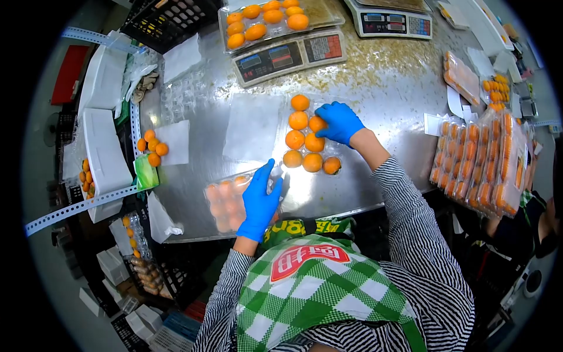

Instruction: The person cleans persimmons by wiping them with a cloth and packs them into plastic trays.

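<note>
My right hand, in a blue glove, curls its fingers over a round orange fruit at the edge of a clear plastic tray. Most of that fruit stays visible beside the fingertips. Several more orange fruits sit in rows in this tray, and the one at the lower right shows a dark stem end. Also gloved in blue, my left hand is open, thumb apart from the fingers. It hovers over the right side of a filled fruit pack near the table's front edge, partly hiding it.
Two weighing scales stand at the back, the nearer bearing a tray of fruit. A clear sheet lies left of the tray. Filled packs stand stacked at right. Loose fruits and a black crate are at left.
</note>
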A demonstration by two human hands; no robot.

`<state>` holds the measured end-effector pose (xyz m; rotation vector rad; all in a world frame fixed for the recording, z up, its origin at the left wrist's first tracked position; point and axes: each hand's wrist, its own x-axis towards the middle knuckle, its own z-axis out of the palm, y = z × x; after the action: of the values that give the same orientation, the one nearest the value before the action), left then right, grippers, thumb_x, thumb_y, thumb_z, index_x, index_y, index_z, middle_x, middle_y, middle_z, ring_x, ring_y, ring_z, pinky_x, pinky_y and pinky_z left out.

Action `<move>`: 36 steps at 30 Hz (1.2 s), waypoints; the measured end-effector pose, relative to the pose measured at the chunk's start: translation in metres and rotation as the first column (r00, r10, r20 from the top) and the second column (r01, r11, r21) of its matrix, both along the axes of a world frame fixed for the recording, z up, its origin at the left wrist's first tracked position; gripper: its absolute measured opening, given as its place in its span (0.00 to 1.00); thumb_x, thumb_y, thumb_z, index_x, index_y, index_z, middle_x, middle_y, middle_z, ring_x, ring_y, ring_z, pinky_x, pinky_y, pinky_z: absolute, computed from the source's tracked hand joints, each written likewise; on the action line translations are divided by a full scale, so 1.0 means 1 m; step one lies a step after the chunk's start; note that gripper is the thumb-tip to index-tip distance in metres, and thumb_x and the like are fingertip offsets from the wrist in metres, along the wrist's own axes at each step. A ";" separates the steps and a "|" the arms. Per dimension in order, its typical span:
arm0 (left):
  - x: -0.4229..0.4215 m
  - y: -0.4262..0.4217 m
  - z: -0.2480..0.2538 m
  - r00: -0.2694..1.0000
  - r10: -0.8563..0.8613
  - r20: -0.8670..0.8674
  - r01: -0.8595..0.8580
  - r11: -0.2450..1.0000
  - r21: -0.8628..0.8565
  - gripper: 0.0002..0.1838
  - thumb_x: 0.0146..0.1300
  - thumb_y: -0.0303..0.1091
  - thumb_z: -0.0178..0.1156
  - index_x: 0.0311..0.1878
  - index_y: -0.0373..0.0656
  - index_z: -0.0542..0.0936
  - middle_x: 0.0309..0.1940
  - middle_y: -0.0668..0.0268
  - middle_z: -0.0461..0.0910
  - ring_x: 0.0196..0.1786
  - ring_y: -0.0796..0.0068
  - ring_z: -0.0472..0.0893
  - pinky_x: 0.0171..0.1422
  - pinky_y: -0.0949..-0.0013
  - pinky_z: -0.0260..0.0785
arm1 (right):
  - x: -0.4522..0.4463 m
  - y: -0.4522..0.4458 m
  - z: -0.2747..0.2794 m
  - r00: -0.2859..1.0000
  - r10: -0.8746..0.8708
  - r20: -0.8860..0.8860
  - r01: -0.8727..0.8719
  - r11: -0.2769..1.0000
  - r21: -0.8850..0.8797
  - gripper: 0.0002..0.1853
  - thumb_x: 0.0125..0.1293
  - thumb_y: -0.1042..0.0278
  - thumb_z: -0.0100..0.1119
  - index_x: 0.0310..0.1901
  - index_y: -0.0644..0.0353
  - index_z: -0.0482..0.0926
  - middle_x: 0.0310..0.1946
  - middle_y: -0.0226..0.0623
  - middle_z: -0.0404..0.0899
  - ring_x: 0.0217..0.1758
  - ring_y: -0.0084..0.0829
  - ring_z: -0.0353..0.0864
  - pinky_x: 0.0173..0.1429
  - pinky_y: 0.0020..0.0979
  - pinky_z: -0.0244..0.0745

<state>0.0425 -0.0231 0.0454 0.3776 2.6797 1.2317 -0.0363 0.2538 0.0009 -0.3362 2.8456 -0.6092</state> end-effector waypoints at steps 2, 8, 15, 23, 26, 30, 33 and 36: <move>0.001 -0.001 -0.003 0.998 -0.018 -0.056 0.017 1.000 -0.022 0.25 0.58 0.30 0.62 0.61 0.45 0.72 0.51 0.58 0.77 0.50 0.66 0.79 0.54 0.69 0.71 | -0.003 0.000 -0.004 1.000 0.002 -0.008 -0.002 1.000 -0.010 0.19 0.52 0.61 0.61 0.47 0.54 0.78 0.44 0.41 0.77 0.47 0.45 0.75 0.54 0.40 0.71; 0.001 -0.001 -0.002 0.999 -0.021 0.026 0.020 1.000 0.019 0.25 0.58 0.29 0.61 0.60 0.42 0.72 0.53 0.57 0.77 0.56 0.65 0.77 0.60 0.67 0.67 | 0.006 0.007 -0.025 0.986 -0.169 -0.002 0.161 0.947 -0.277 0.15 0.53 0.67 0.62 0.45 0.52 0.78 0.44 0.38 0.79 0.49 0.44 0.73 0.57 0.39 0.68; 0.002 -0.001 -0.003 1.000 -0.029 -0.001 0.029 0.999 0.030 0.24 0.59 0.29 0.60 0.60 0.42 0.72 0.53 0.57 0.77 0.55 0.66 0.77 0.60 0.68 0.67 | 0.048 0.000 -0.006 0.933 -0.255 -0.252 0.176 0.939 -0.296 0.18 0.54 0.61 0.62 0.47 0.54 0.77 0.43 0.40 0.78 0.47 0.45 0.74 0.55 0.41 0.68; 0.001 0.002 -0.011 0.999 -0.041 0.021 0.038 0.993 0.108 0.22 0.60 0.30 0.60 0.58 0.41 0.73 0.52 0.58 0.77 0.54 0.67 0.77 0.58 0.69 0.68 | 0.138 -0.042 -0.019 0.900 -0.435 -0.018 0.415 0.869 -0.269 0.26 0.51 0.58 0.67 0.52 0.57 0.75 0.40 0.43 0.73 0.37 0.43 0.77 0.42 0.39 0.75; 0.003 0.014 0.001 0.991 -0.069 0.117 0.045 0.980 0.194 0.21 0.60 0.30 0.60 0.58 0.38 0.74 0.52 0.58 0.77 0.54 0.68 0.77 0.59 0.69 0.67 | 0.140 -0.043 -0.006 0.841 -0.514 0.167 0.534 0.743 -0.402 0.28 0.51 0.60 0.69 0.55 0.56 0.74 0.40 0.41 0.73 0.39 0.39 0.78 0.44 0.34 0.75; -0.001 0.026 0.014 0.818 -0.124 0.561 -0.152 0.895 0.419 0.21 0.60 0.33 0.62 0.56 0.37 0.74 0.50 0.62 0.77 0.52 0.76 0.76 0.57 0.73 0.67 | 0.146 -0.049 0.016 0.880 -0.456 0.134 0.370 0.481 -0.795 0.32 0.52 0.71 0.68 0.60 0.55 0.69 0.49 0.34 0.73 0.49 0.30 0.76 0.52 0.29 0.72; 0.001 0.037 0.016 0.709 -0.170 0.685 -0.294 0.811 0.505 0.24 0.60 0.35 0.63 0.58 0.37 0.73 0.48 0.64 0.76 0.50 0.77 0.75 0.54 0.77 0.68 | 0.143 -0.066 0.031 0.917 -0.374 0.136 0.248 0.270 -0.930 0.36 0.52 0.77 0.67 0.64 0.55 0.64 0.60 0.32 0.69 0.59 0.27 0.71 0.60 0.28 0.68; -0.002 0.043 0.034 0.724 -0.166 0.670 -0.309 0.790 0.530 0.26 0.58 0.32 0.64 0.59 0.37 0.71 0.50 0.62 0.76 0.51 0.76 0.75 0.56 0.76 0.68 | 0.141 -0.075 0.039 0.907 -0.415 0.074 0.204 0.278 -0.939 0.38 0.52 0.76 0.68 0.66 0.55 0.63 0.59 0.32 0.69 0.58 0.28 0.72 0.59 0.28 0.68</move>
<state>0.0408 0.0203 0.0793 -0.1345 1.6173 1.8113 0.1044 0.1791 0.0395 0.0617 2.3061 -2.4476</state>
